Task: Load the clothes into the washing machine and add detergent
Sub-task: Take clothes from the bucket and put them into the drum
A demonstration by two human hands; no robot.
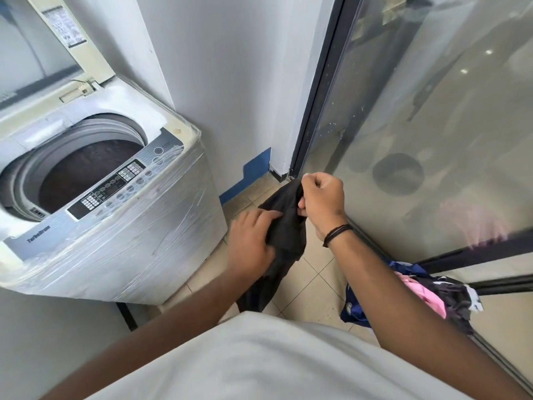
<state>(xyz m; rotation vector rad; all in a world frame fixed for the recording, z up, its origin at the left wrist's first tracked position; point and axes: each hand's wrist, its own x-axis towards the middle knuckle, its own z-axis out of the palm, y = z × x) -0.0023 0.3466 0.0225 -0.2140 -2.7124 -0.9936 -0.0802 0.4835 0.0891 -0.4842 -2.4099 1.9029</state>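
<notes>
- Right now both hands are on one dark garment (285,226), held up in the air above the tiled floor (314,287).
- The right hand (323,199) is the higher of the two; its fingers are curled tight around the top edge of the cloth, and a dark band (337,232) sits on that wrist.
- The left hand (252,241) is lower and just to the left, fingers bent into the fabric, gripping a fold at the garment's middle.
- From the two hands the cloth hangs down in a long tail toward the person's light shirt (259,359).
- Well to the left of the hands stands the top-loading washing machine (121,241), its body wrapped in clear plastic film and its lid (57,39) raised against the wall.
- Its drum (86,174) is open to view and dark inside; I cannot tell whether anything lies in it.
- The control panel (112,187) runs along the machine's front edge, on the side nearest the left hand.
- Below and to the right of the right hand, under that forearm, a pile of clothes (418,293) in pink, navy and dark grey lies on the floor.
- Just beyond the right hand a glass door (432,125) with a dark frame rises, the pile resting against its lower rail.
</notes>
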